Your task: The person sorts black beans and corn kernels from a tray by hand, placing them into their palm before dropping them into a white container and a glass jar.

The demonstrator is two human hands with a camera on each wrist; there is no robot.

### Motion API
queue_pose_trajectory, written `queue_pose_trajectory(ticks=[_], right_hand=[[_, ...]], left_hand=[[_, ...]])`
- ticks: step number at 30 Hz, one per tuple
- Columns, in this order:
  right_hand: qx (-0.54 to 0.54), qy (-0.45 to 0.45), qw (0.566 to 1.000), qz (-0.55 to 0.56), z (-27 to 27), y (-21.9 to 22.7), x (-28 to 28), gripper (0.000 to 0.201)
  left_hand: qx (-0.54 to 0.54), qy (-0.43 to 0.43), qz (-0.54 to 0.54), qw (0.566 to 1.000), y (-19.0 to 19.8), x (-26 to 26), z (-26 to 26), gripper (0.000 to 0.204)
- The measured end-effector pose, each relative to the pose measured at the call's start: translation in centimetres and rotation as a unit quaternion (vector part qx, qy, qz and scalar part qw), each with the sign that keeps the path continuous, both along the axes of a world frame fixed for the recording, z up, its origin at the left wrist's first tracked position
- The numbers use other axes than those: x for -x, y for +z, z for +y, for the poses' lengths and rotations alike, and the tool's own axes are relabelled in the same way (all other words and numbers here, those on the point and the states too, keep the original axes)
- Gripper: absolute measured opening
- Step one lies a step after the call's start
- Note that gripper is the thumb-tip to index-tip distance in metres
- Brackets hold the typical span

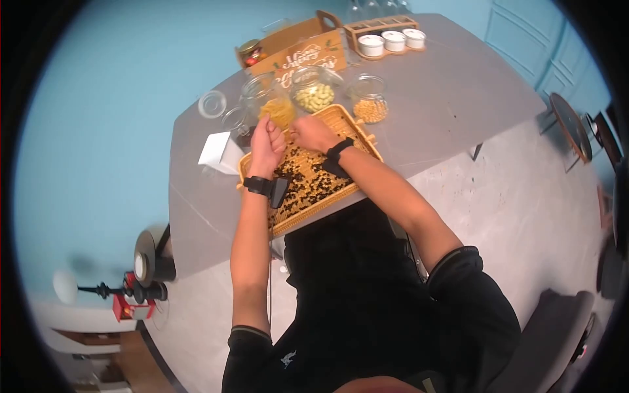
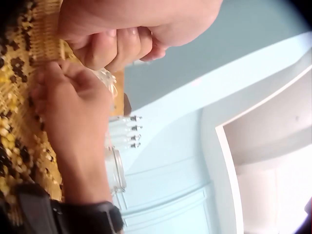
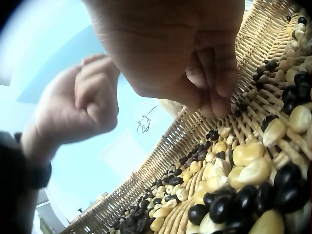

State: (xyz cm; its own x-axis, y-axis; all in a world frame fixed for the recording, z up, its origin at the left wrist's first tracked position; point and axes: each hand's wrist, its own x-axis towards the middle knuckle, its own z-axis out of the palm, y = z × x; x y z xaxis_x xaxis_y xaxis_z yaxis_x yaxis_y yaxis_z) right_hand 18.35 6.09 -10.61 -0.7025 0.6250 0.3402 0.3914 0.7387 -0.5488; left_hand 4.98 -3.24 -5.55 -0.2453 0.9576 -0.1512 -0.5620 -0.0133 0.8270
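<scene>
A woven tray basket (image 1: 316, 211) lies before me, its bottom strewn with black beans (image 3: 223, 208) and yellow corn kernels (image 3: 249, 154). My left hand (image 1: 267, 147) is held over the basket's far left side, fingers curled into a fist; its palm is hidden. To its right, my right hand (image 1: 314, 133) reaches to the far part of the basket. In the right wrist view, the right fingertips are bunched together right at the weave, close to a few small black beans. Nothing shows between them. The left wrist view has both hands close to each other.
Beyond the basket stand glass jars: one with yellow pasta (image 1: 278, 114), one with pale green pieces (image 1: 314, 97), one with corn kernels (image 1: 370, 110). A white box (image 1: 221, 154) is at the left. Farther back are a wooden crate (image 1: 300, 60) and white ramekins (image 1: 394, 41).
</scene>
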Motion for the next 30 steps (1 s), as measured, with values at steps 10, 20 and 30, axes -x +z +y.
queue_pose_trajectory(ticks=[10, 20, 30], right_hand=[[0.093, 0.093, 0.959, 0.253, 1.7, -5.0, 1.8, 0.018], [0.087, 0.116, 0.955, 0.259, 1.8, -8.0, 3.4, 0.012], [0.084, 0.125, 0.958, 0.245, 2.3, -7.3, 2.8, 0.014]], left_hand=[[-0.009, -0.081, 0.040, 0.996, 5.0, -12.6, 13.0, 0.036], [-0.074, -0.013, 0.072, 0.995, 3.5, -16.6, 19.0, 0.048], [-0.080, -0.077, 0.158, 0.981, 5.1, -18.2, 16.5, 0.070]])
